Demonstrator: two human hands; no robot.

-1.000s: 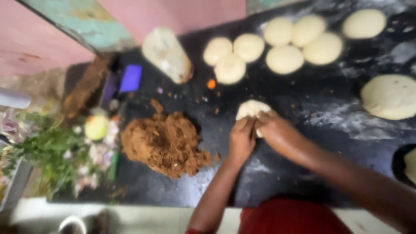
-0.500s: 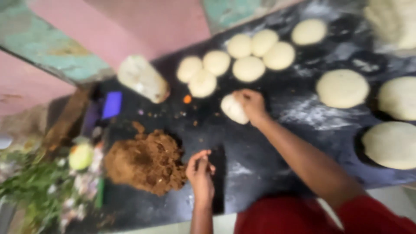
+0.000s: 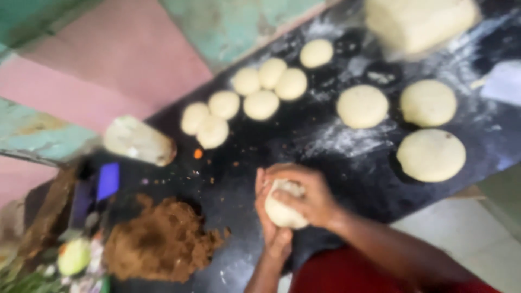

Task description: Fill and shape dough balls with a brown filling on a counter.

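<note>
A pale dough ball [image 3: 282, 209] is cupped between both of my hands above the black counter [image 3: 336, 146]. My left hand [image 3: 271, 228] supports it from below and from the left. My right hand [image 3: 304, 192] curls over its top and right side. A heap of brown crumbly filling [image 3: 160, 241] lies on the counter just left of my hands. The picture is blurred, so finger detail is unclear.
Several small dough balls [image 3: 255, 95] sit in a cluster at the back. Three flattened dough discs [image 3: 429, 154] lie to the right, and a big dough lump [image 3: 420, 21] sits at the far top. A pale oblong piece [image 3: 138, 141], blue object [image 3: 107, 180] and greens [image 3: 73, 255] are left.
My right hand has brought the dough ball back from the counter toward me. My left hand has risen from near the filling and now meets it, so both hands hold the ball.
</note>
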